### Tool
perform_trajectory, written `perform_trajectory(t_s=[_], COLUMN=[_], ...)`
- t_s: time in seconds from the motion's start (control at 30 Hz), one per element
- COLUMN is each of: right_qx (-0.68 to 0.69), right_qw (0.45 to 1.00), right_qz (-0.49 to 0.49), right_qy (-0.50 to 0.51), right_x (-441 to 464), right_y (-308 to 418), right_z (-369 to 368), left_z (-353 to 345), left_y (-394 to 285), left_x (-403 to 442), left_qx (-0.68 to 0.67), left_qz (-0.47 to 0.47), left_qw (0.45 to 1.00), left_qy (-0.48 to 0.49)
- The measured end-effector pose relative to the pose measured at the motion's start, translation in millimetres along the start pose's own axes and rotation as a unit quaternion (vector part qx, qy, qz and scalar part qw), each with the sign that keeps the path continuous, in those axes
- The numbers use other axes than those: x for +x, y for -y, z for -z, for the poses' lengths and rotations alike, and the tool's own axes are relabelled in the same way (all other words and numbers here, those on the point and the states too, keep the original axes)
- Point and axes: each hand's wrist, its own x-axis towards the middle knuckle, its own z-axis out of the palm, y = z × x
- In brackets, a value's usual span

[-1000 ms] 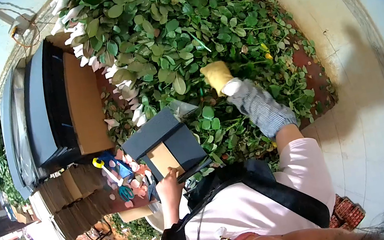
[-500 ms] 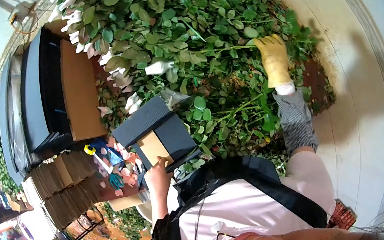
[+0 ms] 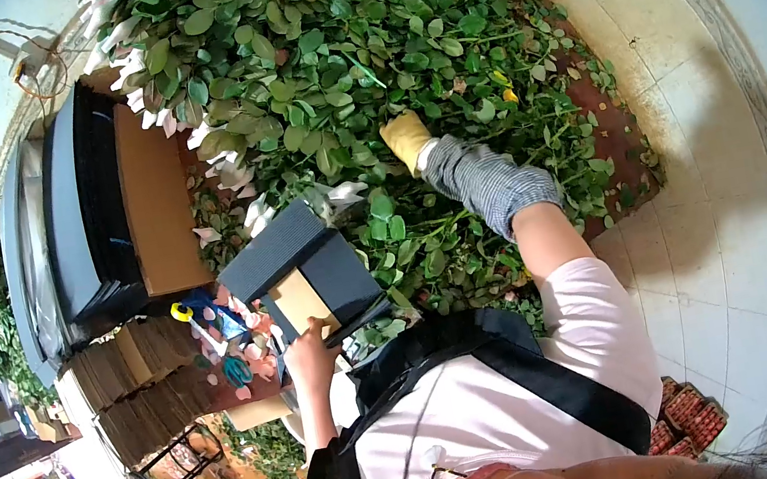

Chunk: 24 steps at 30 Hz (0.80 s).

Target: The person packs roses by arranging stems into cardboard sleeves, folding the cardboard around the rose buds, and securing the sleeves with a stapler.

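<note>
Pale floor tiles (image 3: pixel 732 201) are curving past the reddish desk (image 3: pixel 612 135), whose edge is showing beyond the greenery. A dark cardboard wrap (image 3: pixel 338 272) is lying tilted at the near side of the heap, close to the person's front, probably so that 1 hand is enough to steady it. The left hand (image 3: pixel 310 355) is doing that: its fingers are closing on the wrap's near edge, with at least 1 fingertip pressing on the tan panel (image 3: pixel 295 297). The right hand (image 3: pixel 406 141), in a yellow glove, is reaching into the leafy stems (image 3: pixel 277 85); its fingers are looking curled, but whether they are gripping a stem is impossible to tell. The glove is presumably guarding against thorns or rough stems. Along the heap's left side, white-sleeved blooms (image 3: pixel 230 171) are pointing mostly the same way, likely keeping the heads together and uncrushed. Farther left, big dark sheets (image 3: pixel 67 216) are standing on edge behind a brown board (image 3: pixel 159 201), seemingly for easy reach. Teal-handled scissors (image 3: pixel 237 371) are resting among pink petals (image 3: pixel 261 348), beside brown cardboard stacks (image 3: pixel 112 376).
</note>
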Motion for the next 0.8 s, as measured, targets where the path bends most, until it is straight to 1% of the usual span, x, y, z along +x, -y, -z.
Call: perform_trajectory(t_s=[0.03,0.07,0.1,0.13,0.17,0.2,0.23,0.27,0.33,0.4,0.43,0.47,0.53,0.6,0.63,0.67,0.7,0.73,0.77,0.8], right_qx=[0.011,0.012,0.013,-0.013,0.011,0.034,0.065,0.047,0.074,0.092,0.119,0.089,0.164,0.113,0.231,0.225,0.247,0.268,0.240,0.308], right_qw=[0.999,0.998,0.996,0.998,0.998,0.997,0.997,0.998,0.986,0.954,0.920,0.906,0.890,0.934,0.909,0.910,0.876,0.827,0.842,0.836], right_qz=[-0.024,-0.018,-0.011,-0.025,-0.029,-0.032,-0.046,-0.045,-0.063,-0.059,-0.092,-0.152,-0.174,-0.196,-0.174,-0.170,-0.087,-0.004,-0.001,0.071], right_qy=[0.026,0.054,0.082,0.054,0.055,0.055,-0.021,-0.006,-0.135,-0.277,-0.363,-0.384,-0.389,-0.276,-0.299,-0.303,-0.404,-0.493,-0.484,-0.448], right_x=[5.5,3.3,-5.3,-0.6,5.0,12.1,11.6,6.2,0.0,-19.1,-26.3,-26.8,-47.9,-49.1,-58.0,-61.5,-64.6,-70.9,-78.2,-86.3], right_y=[9.8,14.4,20.2,25.7,23.8,19.2,18.3,5.3,-7.5,-17.4,-20.0,-29.9,-48.7,-63.9,-57.2,-48.8,-36.3,-18.8,3.7,18.1], right_z=[6.5,9.6,28.2,9.7,-6.5,-25.8,-21.9,-19.9,5.1,43.7,55.1,57.6,89.6,78.1,101.8,124.0,142.7,156.0,166.5,181.7], left_z=[-5.5,-6.5,-8.3,-8.5,-7.2,-5.7,-6.0,-7.6,-9.4,-12.1,-8.9,-10.1,-12.8,-0.3,-3.3,-5.4,-5.6,-5.5,-4.9,-3.7], left_y=[4.6,6.9,6.9,5.9,3.5,3.9,3.7,4.0,8.2,11.3,10.8,11.4,13.0,9.5,10.5,11.1,10.6,11.0,11.7,12.0], left_x=[-0.4,-0.4,-1.9,-2.3,-2.1,-0.1,-0.2,-2.8,-1.8,-1.4,-1.5,0.2,1.8,-1.4,-2.1,0.9,2.3,1.0,0.4,-0.4], left_qx=[-0.011,-0.013,-0.017,-0.022,-0.017,-0.021,-0.016,-0.010,-0.023,-0.037,-0.038,-0.044,-0.027,-0.018,-0.021,-0.026,-0.031,-0.027,-0.020,-0.019], left_qz=[-0.008,-0.004,-0.002,-0.001,0.023,0.025,0.022,0.019,0.009,-0.013,-0.016,-0.014,-0.022,-0.055,-0.055,-0.055,-0.054,-0.062,-0.070,-0.070], left_qw=[1.000,1.000,0.999,0.999,0.999,0.999,0.999,1.000,0.999,0.999,0.999,0.999,0.999,0.998,0.998,0.998,0.997,0.997,0.997,0.997], left_qy=[-0.018,-0.020,-0.027,-0.034,-0.015,-0.018,-0.019,-0.016,-0.024,-0.032,-0.028,-0.029,-0.018,-0.025,-0.028,-0.036,-0.040,-0.039,-0.038,-0.027])
